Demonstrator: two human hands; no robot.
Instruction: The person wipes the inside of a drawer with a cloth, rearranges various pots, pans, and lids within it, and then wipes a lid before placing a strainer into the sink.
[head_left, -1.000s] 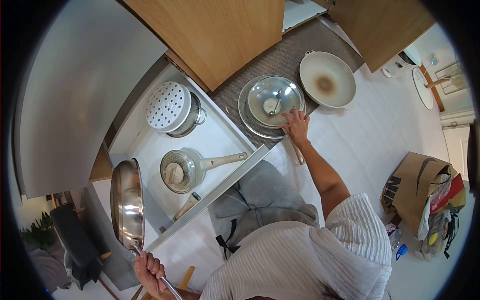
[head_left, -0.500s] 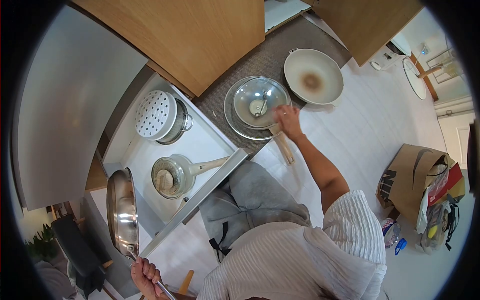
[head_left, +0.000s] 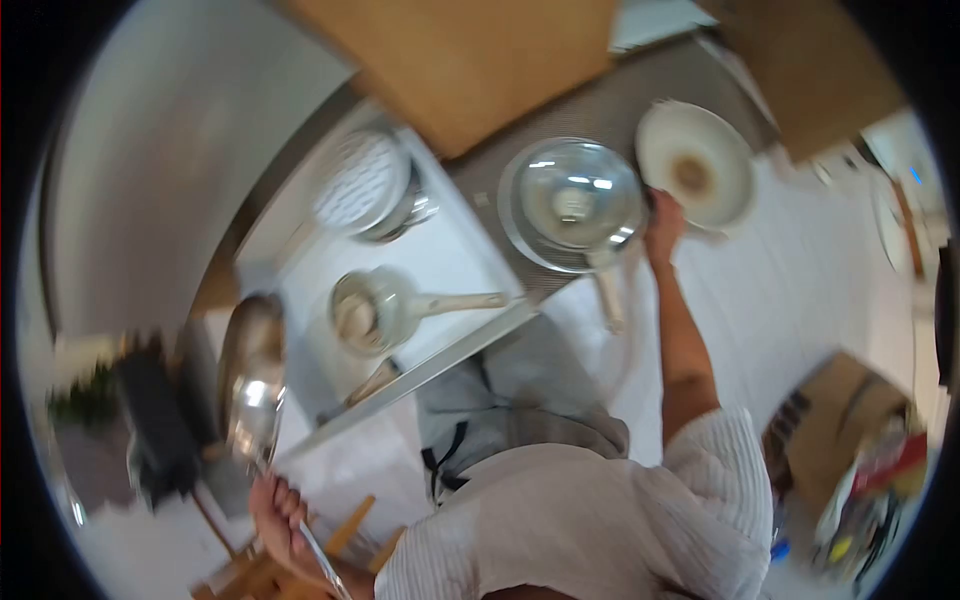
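The view looks down, blurred by motion, at a white open drawer (head_left: 455, 255) beside a grey mat (head_left: 620, 90). The drawer holds a steamer (head_left: 362, 180) with a perforated top at the far end, and nearer the person a small lidded saucepan (head_left: 362, 315) with its pale handle pointing right. On the mat lie a glass lid (head_left: 575, 195) resting on a wider pan and, to its right, a white wok (head_left: 715, 150) that is empty except for a brown stain in its middle. At lower left a steel pan (head_left: 250, 375) stands on edge in the air beside the drawer, with the left hand (head_left: 278, 512) wrapped tight around its handle. The right hand (head_left: 663, 222) is at the near rim of the wok, between wok and lid; the blur hides whether its fingers are closed. Half a second earlier that hand lay at the lid's edge, and the steel pan has kept its pose.
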